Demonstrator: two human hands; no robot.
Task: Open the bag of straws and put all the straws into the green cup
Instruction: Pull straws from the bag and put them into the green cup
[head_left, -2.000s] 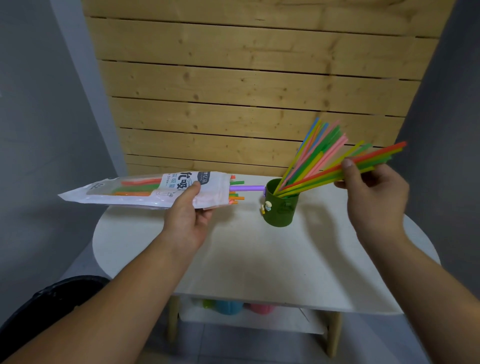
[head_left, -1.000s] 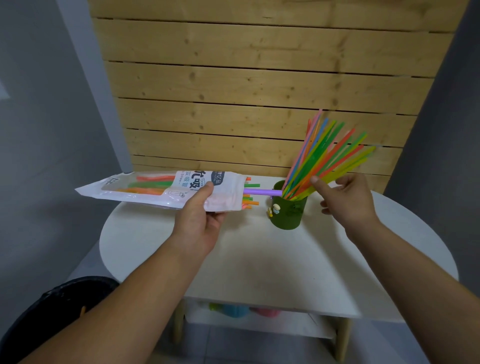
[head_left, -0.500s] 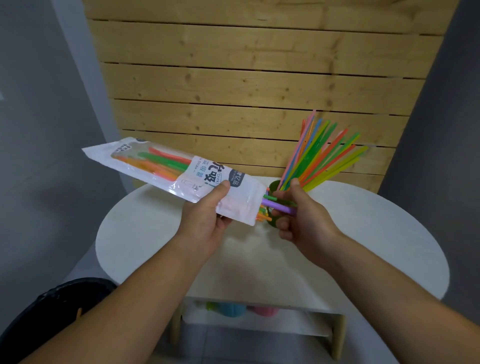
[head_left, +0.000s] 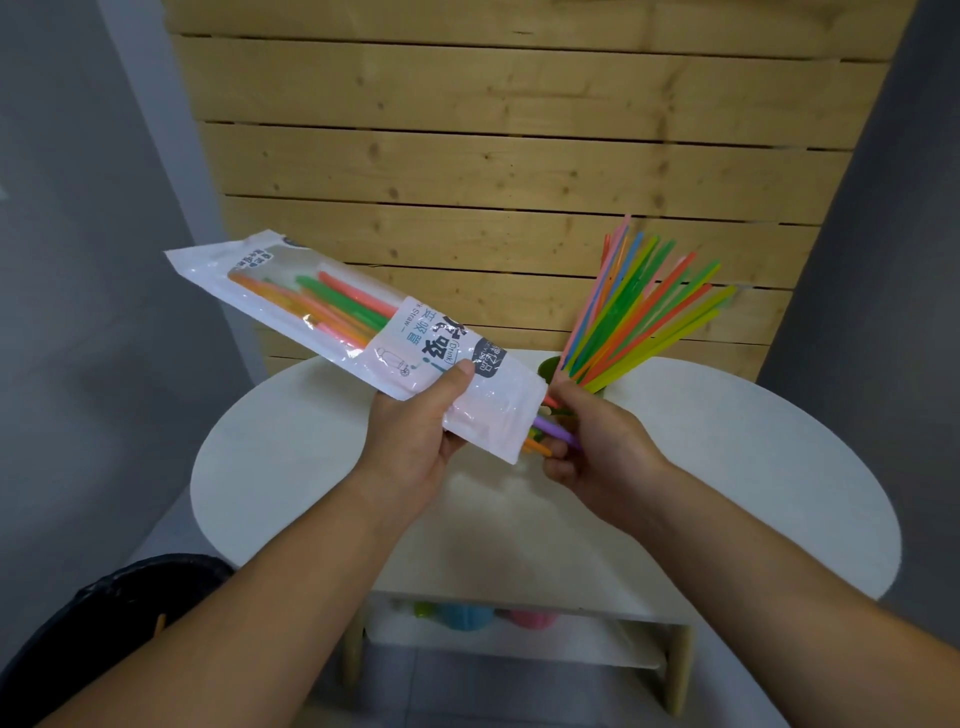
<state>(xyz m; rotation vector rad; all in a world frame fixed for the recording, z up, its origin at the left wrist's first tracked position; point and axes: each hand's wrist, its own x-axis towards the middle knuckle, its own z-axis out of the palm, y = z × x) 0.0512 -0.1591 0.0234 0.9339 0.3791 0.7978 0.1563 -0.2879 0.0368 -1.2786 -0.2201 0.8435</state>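
Observation:
My left hand (head_left: 415, 441) grips a white plastic straw bag (head_left: 322, 317) near its open lower end, the bag tilted with its sealed end up to the left. Several coloured straws remain inside it. My right hand (head_left: 592, 447) pinches the straw ends (head_left: 550, 428) that poke out of the bag's mouth, a purple one on top. Behind my right hand stands the green cup (head_left: 548, 368), mostly hidden, with a fan of coloured straws (head_left: 639, 306) leaning out to the upper right.
The white oval table (head_left: 727, 467) stands against a wooden slat wall (head_left: 519, 156). A lower shelf holds blue and pink cups (head_left: 467, 616). A black bin (head_left: 104, 613) sits on the floor at the lower left.
My right hand let go of the straws in the cup and moved left to the bag's mouth, taking hold of the protruding ends. My left hand tilted the bag's sealed end upward.

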